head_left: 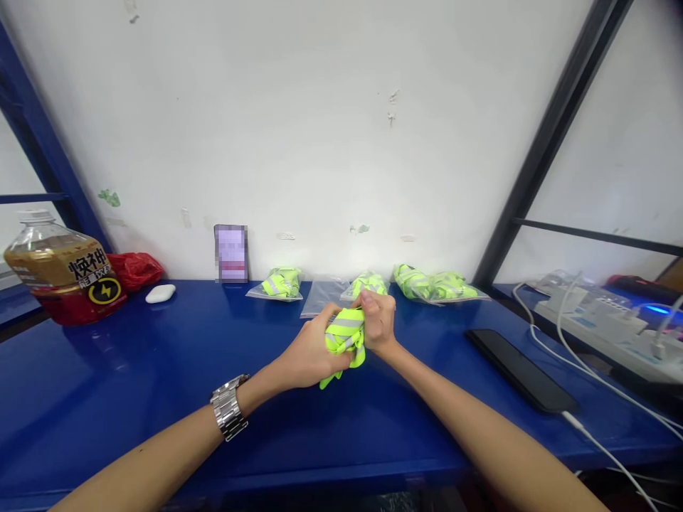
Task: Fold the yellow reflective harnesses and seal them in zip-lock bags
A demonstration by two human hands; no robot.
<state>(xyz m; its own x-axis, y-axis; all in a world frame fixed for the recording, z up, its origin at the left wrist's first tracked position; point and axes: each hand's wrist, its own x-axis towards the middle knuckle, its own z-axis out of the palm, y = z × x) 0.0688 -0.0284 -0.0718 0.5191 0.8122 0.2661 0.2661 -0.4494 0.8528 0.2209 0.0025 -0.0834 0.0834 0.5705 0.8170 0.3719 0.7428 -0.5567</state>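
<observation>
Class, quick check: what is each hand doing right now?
Left hand: closed around the yellow-green strap bundle.
Right hand: closed, fingers pinching at the bundle's upper side.

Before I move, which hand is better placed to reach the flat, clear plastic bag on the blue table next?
Probably the right hand: it only grips one side of the yellow-green, silver-striped fabric bundle, while the left hand cradles most of it. The flat bag lies just beyond both.

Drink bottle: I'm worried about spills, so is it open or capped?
Capped: the drink bottle has its white cap on the neck. Tightness unclear.
</observation>
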